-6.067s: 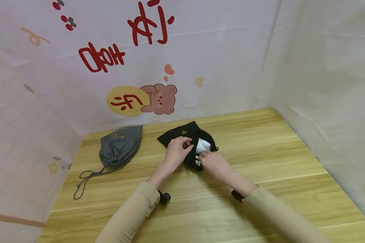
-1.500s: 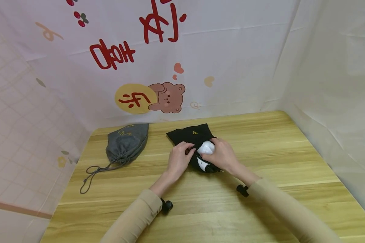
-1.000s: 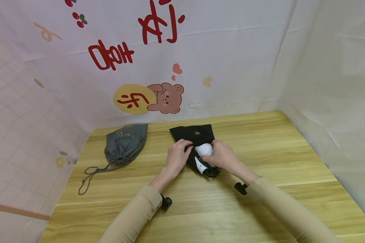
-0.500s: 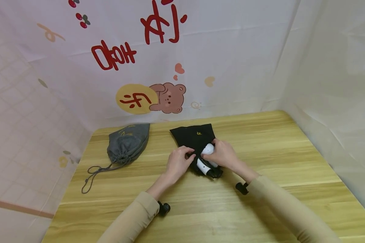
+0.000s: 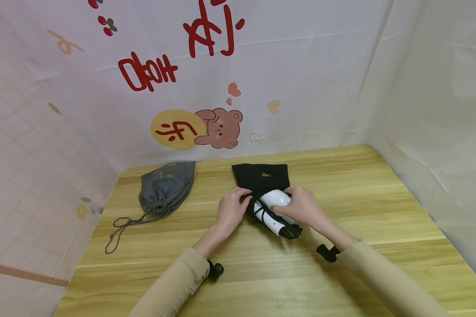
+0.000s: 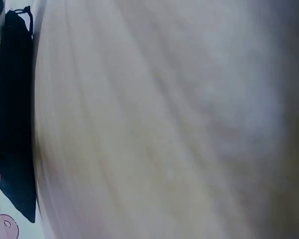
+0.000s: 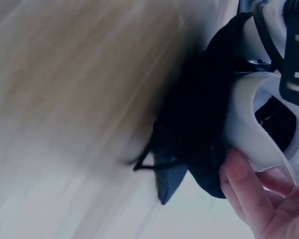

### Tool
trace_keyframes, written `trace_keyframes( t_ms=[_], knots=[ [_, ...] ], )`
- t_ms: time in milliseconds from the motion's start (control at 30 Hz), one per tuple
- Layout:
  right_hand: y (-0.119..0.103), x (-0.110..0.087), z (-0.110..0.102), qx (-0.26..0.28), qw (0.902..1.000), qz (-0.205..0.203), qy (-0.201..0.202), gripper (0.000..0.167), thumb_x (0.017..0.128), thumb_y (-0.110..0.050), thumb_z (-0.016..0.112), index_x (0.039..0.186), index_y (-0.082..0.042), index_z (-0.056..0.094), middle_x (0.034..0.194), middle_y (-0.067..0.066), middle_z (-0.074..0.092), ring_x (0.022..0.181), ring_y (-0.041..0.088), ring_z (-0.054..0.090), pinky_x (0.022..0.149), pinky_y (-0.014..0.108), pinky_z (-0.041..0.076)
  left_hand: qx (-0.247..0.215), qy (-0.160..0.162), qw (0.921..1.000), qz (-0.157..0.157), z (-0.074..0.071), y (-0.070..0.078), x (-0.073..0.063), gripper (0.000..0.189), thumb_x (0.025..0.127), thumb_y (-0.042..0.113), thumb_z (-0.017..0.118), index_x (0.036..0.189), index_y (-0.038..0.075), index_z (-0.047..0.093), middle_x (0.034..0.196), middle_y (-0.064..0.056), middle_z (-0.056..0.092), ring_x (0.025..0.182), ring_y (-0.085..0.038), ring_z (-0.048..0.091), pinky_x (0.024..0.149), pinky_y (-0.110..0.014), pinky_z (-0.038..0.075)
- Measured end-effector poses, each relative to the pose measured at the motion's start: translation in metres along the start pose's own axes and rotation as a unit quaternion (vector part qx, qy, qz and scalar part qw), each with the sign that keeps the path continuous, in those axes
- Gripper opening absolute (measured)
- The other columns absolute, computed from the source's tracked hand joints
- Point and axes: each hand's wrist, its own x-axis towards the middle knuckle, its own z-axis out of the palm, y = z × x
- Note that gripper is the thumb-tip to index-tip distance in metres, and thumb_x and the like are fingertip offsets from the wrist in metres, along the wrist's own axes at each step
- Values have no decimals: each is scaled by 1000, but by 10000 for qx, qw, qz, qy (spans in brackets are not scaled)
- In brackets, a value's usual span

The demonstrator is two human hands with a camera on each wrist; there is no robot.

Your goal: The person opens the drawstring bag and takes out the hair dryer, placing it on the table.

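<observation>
A white hair dryer [image 5: 277, 197] with a black cord sticks partly out of a black drawstring bag [image 5: 262, 175], its handle pointing toward me. My left hand [image 5: 232, 208] pinches the bag's edge at the mouth. From the other side my right hand [image 5: 303, 206] grips the dryer's white body, thumb on top. In the right wrist view the dryer's round opening [image 7: 275, 122] shows beside my fingers, with a black plug [image 7: 295, 59] above it. The left wrist view catches only the bag's dark side [image 6: 12, 104] and a fingertip. The dryer's far end is hidden inside the bag.
A grey drawstring pouch [image 5: 164, 189] lies at the table's back left, its cord [image 5: 120, 226] trailing toward the front. The wooden table [image 5: 365, 198] meets a printed white cloth [image 5: 301, 88] behind and at the sides.
The right hand has moved right and toward me with the hair dryer, and more of its white body and handle shows outside the bag. The left hand keeps its pinch; the bag has shifted right.
</observation>
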Motion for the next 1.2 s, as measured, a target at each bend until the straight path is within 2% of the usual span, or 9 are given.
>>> trace_keyframes(
  t_ms=[133, 233, 400, 567, 700, 800, 933, 1033, 1200],
  knots=[
    [3, -6, -2, -260, 9996, -144, -18, 69, 81, -46, 84, 123, 7, 71, 103, 18, 79, 73, 17, 66, 59, 27, 46, 43, -115, 9999, 8, 3, -1, 4, 13, 98, 14, 75, 109, 9, 81, 107, -6, 81, 97, -23, 78, 83, -38, 64],
    [7, -4, -3, -393, 9988, -226, -162, 71, 82, -47, 83, 125, 7, 70, 103, 19, 79, 74, 18, 67, 60, 27, 48, 139, -195, 9997, 42, 4, -2, 8, 13, 98, 14, 75, 109, 10, 81, 108, -6, 81, 99, -23, 78, 85, -39, 64],
    [15, 9, -3, -478, 9974, -357, -410, 67, 83, -44, 82, 125, 6, 69, 100, 16, 78, 77, 19, 67, 63, 29, 51, 235, -328, 9991, 92, 0, -1, 15, 14, 98, 16, 75, 110, 11, 81, 107, -5, 80, 95, -23, 78, 82, -39, 63],
    [22, 20, -5, -637, 9956, -351, -583, 71, 86, -44, 79, 133, 7, 65, 110, 20, 78, 84, 24, 70, 68, 34, 55, 278, -497, 9983, 74, -2, 0, 21, 15, 99, 17, 75, 110, 11, 82, 105, -5, 80, 93, -21, 76, 81, -38, 63],
    [24, 24, -4, -761, 9944, -397, -619, 73, 87, -46, 80, 137, 5, 63, 116, 20, 77, 93, 28, 72, 74, 39, 57, 286, -566, 9980, 38, -2, -1, 20, 15, 98, 17, 75, 110, 10, 82, 102, -6, 80, 87, -20, 74, 78, -34, 61],
    [23, 24, -2, -903, 9924, -471, -695, 76, 87, -48, 81, 139, 4, 61, 119, 20, 76, 96, 29, 73, 76, 41, 58, 183, -773, 9968, -19, -3, 0, 16, 18, 97, 18, 76, 111, 8, 81, 100, -6, 79, 82, -18, 72, 74, -29, 59],
    [21, 24, 1, -1178, 9881, -596, -787, 76, 85, -46, 84, 137, 5, 62, 112, 19, 77, 90, 26, 72, 72, 38, 57, 48, -1066, 9942, -136, -4, 0, 11, 22, 97, 20, 77, 113, 6, 81, 100, -6, 78, 82, -16, 71, 72, -23, 57],
    [18, 24, 1, -1250, 9873, -672, -716, 72, 84, -44, 85, 133, 5, 64, 106, 17, 77, 83, 24, 69, 67, 36, 53, 67, -1043, 9944, -137, -4, 0, 11, 20, 98, 20, 76, 112, 8, 82, 102, -6, 78, 82, -17, 70, 72, -24, 56],
    [13, 21, -6, -1097, 9903, -672, -516, 67, 82, -40, 85, 127, 6, 67, 105, 18, 77, 82, 24, 68, 65, 34, 51, 38, -962, 9953, -130, -7, -2, 15, 19, 99, 19, 75, 113, 9, 82, 106, -7, 80, 82, -18, 69, 72, -26, 56]
  ],
)
